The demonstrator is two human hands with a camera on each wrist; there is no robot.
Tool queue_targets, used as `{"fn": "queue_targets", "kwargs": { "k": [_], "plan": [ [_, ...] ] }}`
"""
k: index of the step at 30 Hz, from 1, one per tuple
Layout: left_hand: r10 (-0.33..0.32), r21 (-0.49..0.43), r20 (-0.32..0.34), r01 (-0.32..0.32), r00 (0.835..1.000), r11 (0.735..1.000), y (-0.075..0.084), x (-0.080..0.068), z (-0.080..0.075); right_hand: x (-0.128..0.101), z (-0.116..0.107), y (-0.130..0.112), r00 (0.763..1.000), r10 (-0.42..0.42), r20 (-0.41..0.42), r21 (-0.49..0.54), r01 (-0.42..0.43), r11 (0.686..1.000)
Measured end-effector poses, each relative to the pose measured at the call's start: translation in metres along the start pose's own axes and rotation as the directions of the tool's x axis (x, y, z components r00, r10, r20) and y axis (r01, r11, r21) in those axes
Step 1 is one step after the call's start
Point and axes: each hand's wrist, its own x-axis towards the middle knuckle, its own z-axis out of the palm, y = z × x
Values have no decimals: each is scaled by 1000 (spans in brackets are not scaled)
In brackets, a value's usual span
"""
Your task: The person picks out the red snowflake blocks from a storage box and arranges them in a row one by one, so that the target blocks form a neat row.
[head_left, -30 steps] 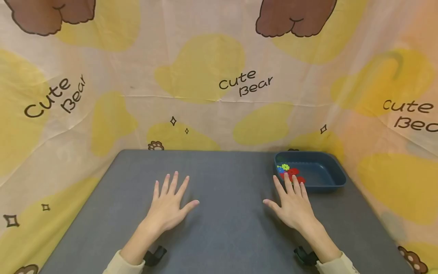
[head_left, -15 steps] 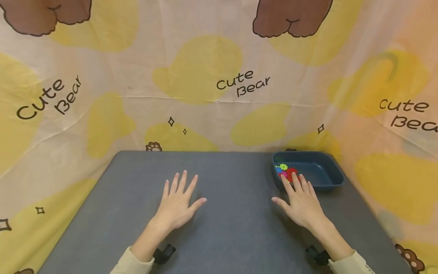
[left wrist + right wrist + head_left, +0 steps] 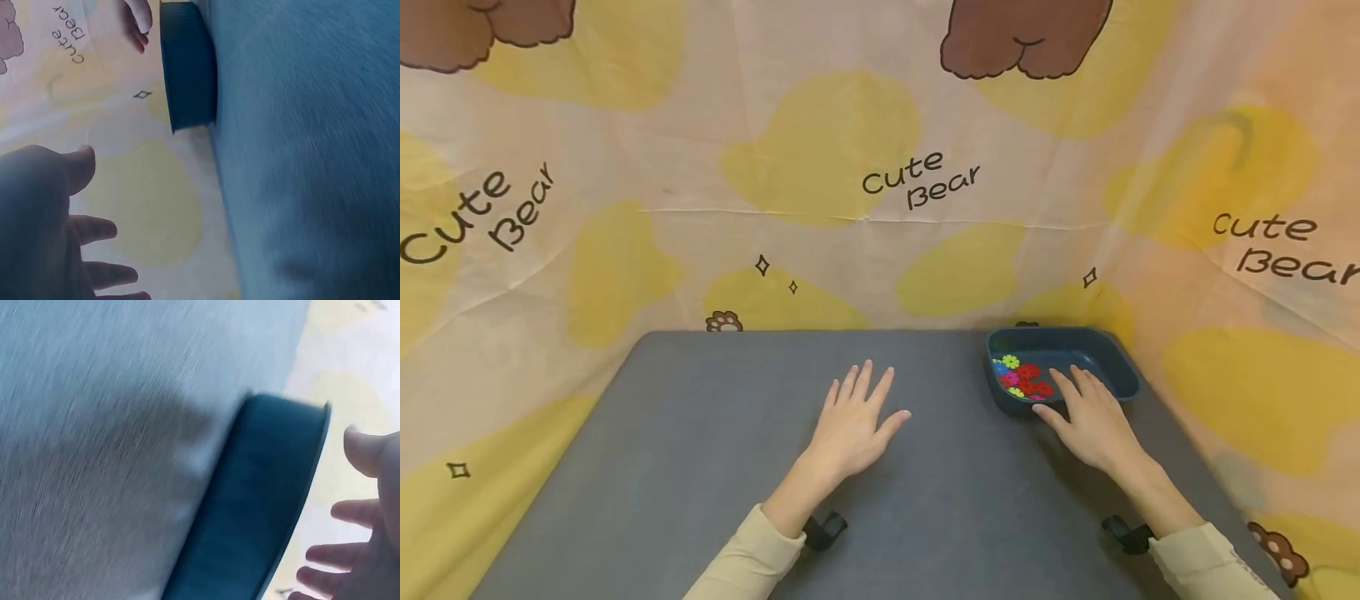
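A dark blue rectangular tray (image 3: 1000, 403) stands at the far right of the table. In its left part lie several small flower-shaped plastic pieces (image 3: 1027, 372) in red, yellow-green, blue and pink. My right hand (image 3: 1093, 425) hovers over the tray's near rim, fingers spread, holding nothing. My left hand (image 3: 853, 429) is above the middle of the table with its fingers spread and nothing in it. The left wrist view shows the left hand (image 3: 56, 219) apart from the tray (image 3: 189, 69). In the right wrist view the tray wall (image 3: 256, 487) is beside the right hand (image 3: 362, 525).
A grey table (image 3: 700, 467) extends beneath both hands. Behind it and at both sides hangs a patterned cloth (image 3: 820, 150) with yellow patches and lettering. The tray sits close to the table's back right corner. Each wrist wears a black strap (image 3: 826, 530).
Both hands have moved to the right, the left one farther across the table. The right hand has shifted over the tray, uncovering more of the flower-shaped pieces. The head view has turned slightly right.
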Motion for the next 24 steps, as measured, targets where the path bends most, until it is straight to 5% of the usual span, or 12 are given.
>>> {"fn": "queue_targets", "kwargs": {
  "k": [14,24],
  "plan": [
    [64,-204,-50,-73,997,976,48,60,35,13,-17,76,992,86,-97,78,-78,994],
    [51,-400,-94,-84,994,913,67,91,65,14,-9,114,984,118,-135,275,-77,958]
  ]
}}
